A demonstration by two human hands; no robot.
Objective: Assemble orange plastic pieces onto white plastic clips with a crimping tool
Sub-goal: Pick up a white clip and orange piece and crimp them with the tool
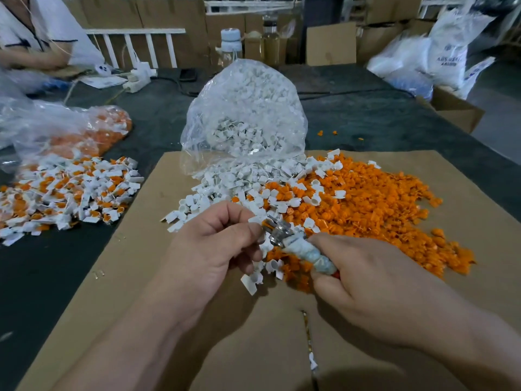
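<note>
Fingers (pixel 244 218) of my left hand (pixel 214 244) are curled and pinch a small orange plastic piece (pixel 265 223) right at the metal head of the crimping tool (pixel 301 249). Whether a white clip sits under it I cannot tell, because my fingertips hide it. My right hand (pixel 372 280) is clenched around the tool's handle, which is wrapped in pale tape. The tool's long axis goes from low right, in my right palm, up to the left, and its head points at my left fingertips. I think the danger is here: they are just beside the jaws, so a squeeze can nip the skin, and a tilted piece can be crushed or shoot into the heaps. Under both hands is the brown cardboard sheet (pixel 127 277). Behind them lie loose white plastic clips (pixel 225 184), touching the heap of orange plastic pieces (pixel 380 198) on the right. Further stands a clear plastic bag (pixel 245 108) of clips, and far left a pile of assembled white-and-orange parts (pixel 70 190).
</note>
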